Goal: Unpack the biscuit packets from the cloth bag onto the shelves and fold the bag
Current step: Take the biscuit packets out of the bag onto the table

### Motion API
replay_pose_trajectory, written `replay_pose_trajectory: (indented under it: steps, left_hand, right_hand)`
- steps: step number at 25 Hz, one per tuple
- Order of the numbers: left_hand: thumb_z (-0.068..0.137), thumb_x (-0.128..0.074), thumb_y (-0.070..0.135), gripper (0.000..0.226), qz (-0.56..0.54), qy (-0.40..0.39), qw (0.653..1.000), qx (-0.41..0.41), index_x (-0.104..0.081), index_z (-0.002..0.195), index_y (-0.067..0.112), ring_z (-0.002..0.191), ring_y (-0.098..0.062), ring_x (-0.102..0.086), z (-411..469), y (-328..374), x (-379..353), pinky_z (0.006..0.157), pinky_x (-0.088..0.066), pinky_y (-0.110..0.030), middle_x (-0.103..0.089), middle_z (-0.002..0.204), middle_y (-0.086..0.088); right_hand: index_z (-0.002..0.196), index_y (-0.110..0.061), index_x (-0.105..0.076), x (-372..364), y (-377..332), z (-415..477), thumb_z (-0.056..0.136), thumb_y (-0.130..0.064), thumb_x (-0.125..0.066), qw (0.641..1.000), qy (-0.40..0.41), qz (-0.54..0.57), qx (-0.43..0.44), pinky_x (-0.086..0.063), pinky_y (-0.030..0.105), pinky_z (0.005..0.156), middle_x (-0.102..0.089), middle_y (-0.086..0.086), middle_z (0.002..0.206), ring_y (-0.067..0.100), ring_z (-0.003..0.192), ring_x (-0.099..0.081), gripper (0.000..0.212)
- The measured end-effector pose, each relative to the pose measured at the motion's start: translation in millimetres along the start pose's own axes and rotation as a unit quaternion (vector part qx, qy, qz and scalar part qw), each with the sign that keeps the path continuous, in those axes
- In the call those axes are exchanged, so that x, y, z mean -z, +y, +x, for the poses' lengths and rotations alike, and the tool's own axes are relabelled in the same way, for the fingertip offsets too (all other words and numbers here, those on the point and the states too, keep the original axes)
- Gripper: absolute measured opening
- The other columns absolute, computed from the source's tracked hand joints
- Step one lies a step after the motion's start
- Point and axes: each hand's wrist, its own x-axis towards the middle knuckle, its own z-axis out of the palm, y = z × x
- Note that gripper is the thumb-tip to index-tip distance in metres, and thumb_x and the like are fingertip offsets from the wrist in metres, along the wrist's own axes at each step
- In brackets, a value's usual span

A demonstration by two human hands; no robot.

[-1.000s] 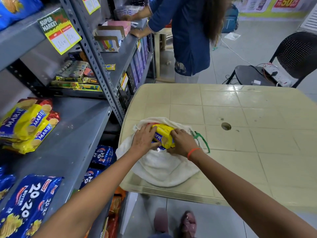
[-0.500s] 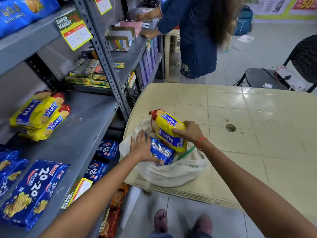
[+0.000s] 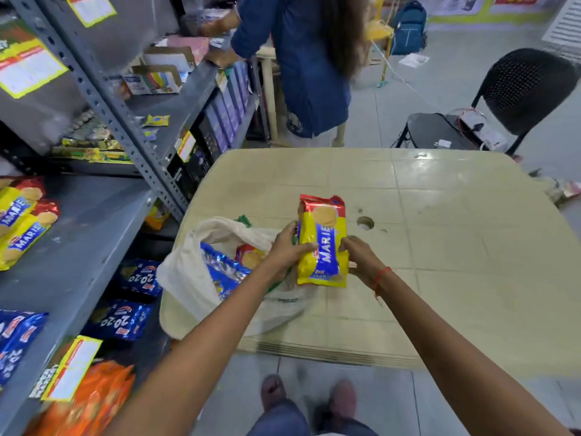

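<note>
A yellow Marie biscuit packet (image 3: 323,243) stands upright above the beige table (image 3: 440,247), clear of the bag. My left hand (image 3: 287,250) grips its left side and my right hand (image 3: 360,258) grips its right side. The white cloth bag (image 3: 188,278) lies open at the table's near left corner. Inside it I see a blue packet (image 3: 224,272) and another red-and-yellow packet (image 3: 251,256). On the grey shelf (image 3: 81,247) to the left lie Marie packets (image 3: 22,218) and blue 20-20 packets (image 3: 15,338).
A person in a blue top (image 3: 301,58) stands beyond the table at the shelving. A black chair (image 3: 503,108) with a cable box is at the far right. Lower shelves hold 20-20 packets (image 3: 125,319) and orange packets (image 3: 91,401). A slanted metal upright (image 3: 125,127) borders the table.
The Marie packet has come up out of the bag and moved right. My left hand left the bag mouth and now grips the packet together with my right hand.
</note>
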Motion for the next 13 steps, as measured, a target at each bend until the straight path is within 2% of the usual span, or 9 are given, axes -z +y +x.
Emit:
replay_pose_trajectory:
  steps: [2,4,6,9,11,13]
  left_hand:
    - [0.079,-0.069,-0.006,0.057,0.045,-0.025,0.999,0.014,-0.046,0.130,0.000,0.109,-0.029,-0.061,7.5,-9.8,-35.7,0.096,-0.051,-0.048,-0.055,0.134,-0.023]
    - [0.082,-0.064,-0.007,0.056,0.056,-0.050,0.996,0.045,-0.043,0.133,0.000,0.117,-0.037,-0.058,17.1,-24.1,-65.5,0.093,-0.051,-0.044,-0.055,0.134,-0.024]
    - [0.083,-0.058,-0.010,0.053,0.080,-0.060,0.992,0.076,-0.044,0.132,0.001,0.115,-0.036,-0.059,24.5,-37.8,-88.6,0.086,-0.051,-0.037,-0.056,0.132,-0.024]
    - [0.083,-0.060,-0.007,0.048,0.104,-0.055,0.989,0.086,-0.044,0.129,-0.001,0.108,-0.031,-0.062,30.7,-46.8,-104.6,0.081,-0.054,-0.038,-0.059,0.125,-0.024]
    - [0.085,-0.057,-0.009,0.046,0.089,-0.053,0.990,0.092,-0.046,0.129,-0.004,0.107,-0.032,-0.061,36.6,-51.1,-105.9,0.085,-0.054,-0.043,-0.060,0.121,-0.025]
    - [0.087,-0.055,-0.009,0.047,0.105,-0.051,0.988,0.105,-0.045,0.132,-0.004,0.113,-0.036,-0.060,37.3,-50.9,-104.6,0.095,-0.051,-0.047,-0.059,0.126,-0.027]
  right_hand:
    - [0.104,-0.001,-0.059,30.5,15.8,10.2,0.092,-0.016,-0.052,0.995,0.087,-0.050,0.011,-0.046,0.028,0.067,-0.064,0.025,0.111,0.025,0.089,-0.060,0.021]
    - [0.114,0.006,-0.057,51.6,30.6,17.2,0.091,-0.009,-0.054,0.985,0.137,-0.106,0.024,-0.051,0.031,0.072,-0.064,0.027,0.117,0.029,0.096,-0.063,0.028]
    - [0.116,0.006,-0.057,65.0,44.4,20.6,0.088,-0.005,-0.055,0.974,0.165,-0.156,0.014,-0.051,0.039,0.086,-0.064,0.027,0.118,0.038,0.106,-0.063,0.031]
    - [0.121,0.003,-0.056,70.4,57.4,22.8,0.086,-0.003,-0.057,0.968,0.163,-0.193,0.017,-0.048,0.036,0.087,-0.063,0.025,0.122,0.038,0.110,-0.060,0.035]
    - [0.126,0.000,-0.054,68.6,58.8,25.2,0.086,-0.003,-0.057,0.968,0.158,-0.192,0.021,-0.048,0.035,0.090,-0.062,0.022,0.126,0.035,0.112,-0.060,0.041]
    - [0.131,-0.001,-0.051,67.5,56.6,25.0,0.087,-0.006,-0.058,0.970,0.142,-0.196,0.011,-0.048,0.035,0.093,-0.059,0.020,0.131,0.033,0.116,-0.059,0.045]
